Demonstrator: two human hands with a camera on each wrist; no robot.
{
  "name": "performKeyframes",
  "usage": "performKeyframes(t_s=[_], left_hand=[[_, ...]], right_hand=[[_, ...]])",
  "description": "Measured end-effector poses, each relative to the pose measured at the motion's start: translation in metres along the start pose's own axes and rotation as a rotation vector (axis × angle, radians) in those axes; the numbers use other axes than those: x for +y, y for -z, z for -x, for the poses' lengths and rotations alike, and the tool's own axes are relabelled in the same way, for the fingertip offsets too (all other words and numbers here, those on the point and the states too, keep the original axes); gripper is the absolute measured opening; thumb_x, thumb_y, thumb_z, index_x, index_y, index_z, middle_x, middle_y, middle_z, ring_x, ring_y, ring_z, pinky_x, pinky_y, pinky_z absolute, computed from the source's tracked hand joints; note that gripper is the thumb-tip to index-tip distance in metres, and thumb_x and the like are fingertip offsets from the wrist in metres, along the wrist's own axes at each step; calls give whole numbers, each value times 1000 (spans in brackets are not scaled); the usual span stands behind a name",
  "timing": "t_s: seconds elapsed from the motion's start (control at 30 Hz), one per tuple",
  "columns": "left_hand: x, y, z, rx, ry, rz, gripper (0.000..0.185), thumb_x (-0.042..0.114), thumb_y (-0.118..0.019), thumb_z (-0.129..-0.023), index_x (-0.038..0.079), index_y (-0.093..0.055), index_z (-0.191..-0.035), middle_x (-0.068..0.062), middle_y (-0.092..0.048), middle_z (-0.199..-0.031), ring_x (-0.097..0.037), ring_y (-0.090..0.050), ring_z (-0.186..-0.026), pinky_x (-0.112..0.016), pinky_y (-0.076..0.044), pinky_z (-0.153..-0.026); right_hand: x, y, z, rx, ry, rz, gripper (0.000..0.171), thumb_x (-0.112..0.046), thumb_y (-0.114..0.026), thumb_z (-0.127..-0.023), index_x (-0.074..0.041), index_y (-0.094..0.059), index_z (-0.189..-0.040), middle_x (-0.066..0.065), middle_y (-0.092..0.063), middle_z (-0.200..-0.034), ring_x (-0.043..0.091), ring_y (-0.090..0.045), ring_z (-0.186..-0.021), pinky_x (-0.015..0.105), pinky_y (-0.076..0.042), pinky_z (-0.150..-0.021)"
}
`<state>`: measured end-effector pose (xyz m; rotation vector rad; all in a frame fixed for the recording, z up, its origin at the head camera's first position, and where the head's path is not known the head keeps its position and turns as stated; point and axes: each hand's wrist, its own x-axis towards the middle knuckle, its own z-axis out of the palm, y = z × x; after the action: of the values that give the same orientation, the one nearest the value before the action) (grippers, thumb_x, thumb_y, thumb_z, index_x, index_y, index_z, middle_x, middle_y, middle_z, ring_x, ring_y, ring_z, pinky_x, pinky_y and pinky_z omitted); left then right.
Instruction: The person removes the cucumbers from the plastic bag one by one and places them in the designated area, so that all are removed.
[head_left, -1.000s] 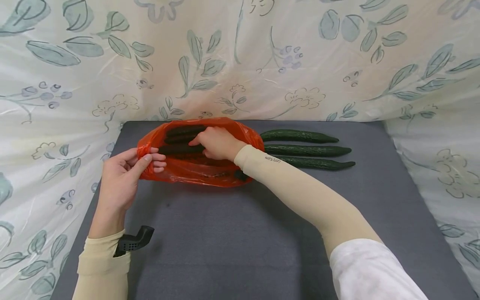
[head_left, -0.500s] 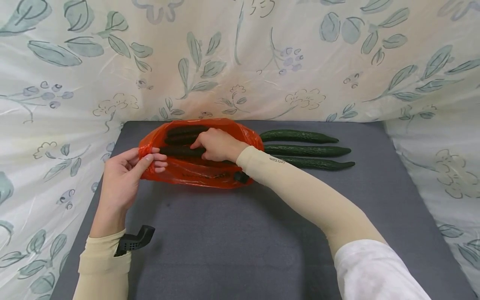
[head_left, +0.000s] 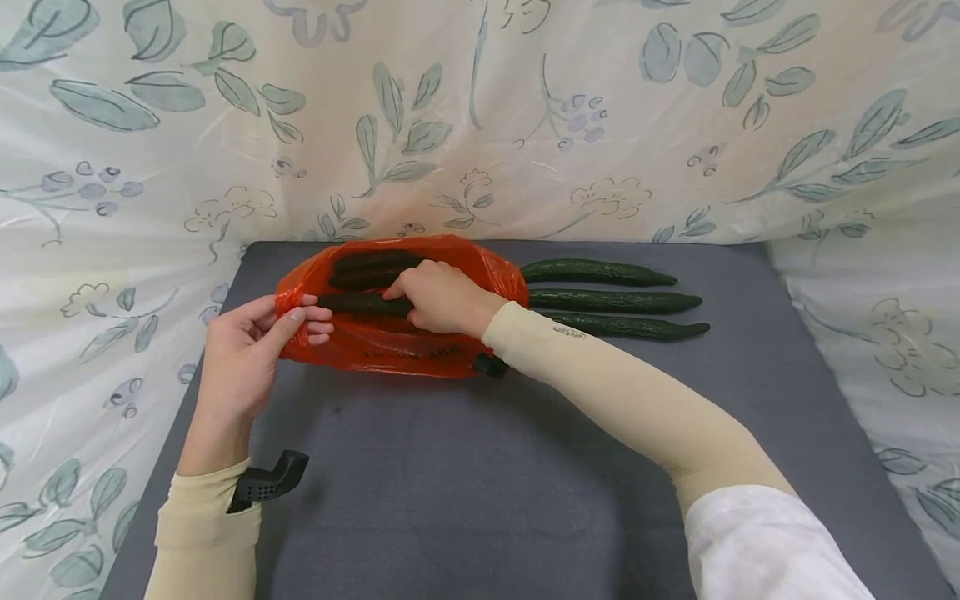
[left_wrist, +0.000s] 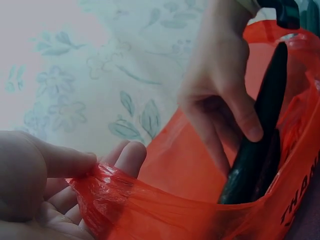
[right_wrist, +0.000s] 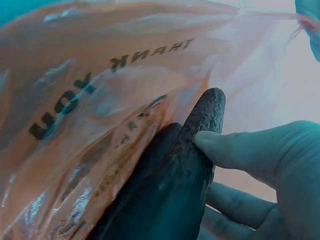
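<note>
Grey mat [head_left: 465, 467], three cucumbers [head_left: 615, 298] outside, left hand [head_left: 247, 350] pinching orange bag [head_left: 390, 346], right hand [head_left: 442, 296] gripping one cucumber [head_left: 360, 305].

Bag [head_left: 390, 354] lies on mat [head_left: 480, 483], toward far left. Left hand [head_left: 243, 354] at bag's left end, pinching edge. Right hand [head_left: 442, 296] inside bag mouth, on nearest cucumber [head_left: 356, 304]; two more behind it. Three cucumbers [head_left: 611, 298] in row right of bag, ends near mouth. Cloth [head_left: 480, 117] behind mat.

Six cucumbers [head_left: 611, 301], one bag [head_left: 397, 354]
</note>
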<state>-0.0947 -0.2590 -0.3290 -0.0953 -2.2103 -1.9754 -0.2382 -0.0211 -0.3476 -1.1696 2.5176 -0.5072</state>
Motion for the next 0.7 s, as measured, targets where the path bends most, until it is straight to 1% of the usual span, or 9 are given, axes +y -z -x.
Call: performKeyframes(t_s=[0.13, 0.2, 0.3, 0.37, 0.43, 0.6, 0.67, 0.7], left_hand=[[0, 0, 0, -1, -5, 7, 31, 5, -68, -107, -18, -67, -127, -15, -80, -103, -22, -81, -85, -31, -64, -84], [0, 0, 1, -1, -6, 8, 31, 5, -69, -107, -19, -66, -127, -15, -80, -103, -22, -81, -85, -31, -64, -84], [0, 0, 1, 0, -2, 14, 32, 5, -69, -107, -19, -66, -127, -16, -80, -103, -22, -81, -85, -31, -64, -84], [0, 1, 1, 3, 1, 11, 32, 6, -69, -107, -19, -66, -127, -16, -80, -103, -23, -81, -85, -31, -64, -84], [0, 2, 0, 1, 2, 8, 32, 6, -69, -107, -18, -67, -128, -16, -80, -104, -23, -81, -86, -31, -64, -84], [0, 3, 0, 1, 2, 17, 31, 5, -68, -107, -18, -67, -127, -16, -80, -104, -22, -81, -85, -31, -64, -84], [1, 3, 1, 4, 0, 22, 30, 5, -68, -107, -19, -67, -127, -16, -80, -103, -23, -81, -84, -31, -64, -84], [1, 3, 1, 4, -4, 21, 30, 5, -68, -107, -19, -67, -126, -16, -80, -103, -23, -81, -84, -31, -64, -84]], right_hand=[[-7, 3, 6, 28, 19, -22, 48, -8, -76, -100, -16, -70, -146, 2, -71, -141, 14, -70, -89, 24, -58, -66], [-10, 5, 8, 36, 30, -34, 48, -7, -76, -99, -15, -70, -147, 3, -72, -140, 13, -70, -87, 24, -58, -67], [-14, 7, 11, 46, 46, -46, 48, -8, -77, -100, -14, -70, -147, 2, -72, -140, 13, -71, -92, 24, -58, -71], [-15, 8, 13, 50, 54, -52, 49, -9, -76, -100, -14, -69, -148, 1, -72, -139, 12, -70, -92, 23, -57, -72], [-16, 10, 16, 43, 51, -56, 49, -9, -76, -101, -14, -68, -149, 2, -75, -134, 15, -68, -80, 24, -54, -67], [-16, 12, 25, 26, 41, -49, 51, -9, -75, -101, -17, -67, -150, 1, -76, -132, 18, -60, -63, 27, -46, -56], [-16, 12, 28, 32, 47, -40, 51, -10, -77, -100, -18, -68, -150, 0, -73, -137, 14, -63, -66, 25, -47, -56], [-16, 12, 31, 34, 47, -35, 52, -10, -77, -100, -19, -68, -150, 0, -75, -135, 14, -63, -66, 25, -46, -55]])
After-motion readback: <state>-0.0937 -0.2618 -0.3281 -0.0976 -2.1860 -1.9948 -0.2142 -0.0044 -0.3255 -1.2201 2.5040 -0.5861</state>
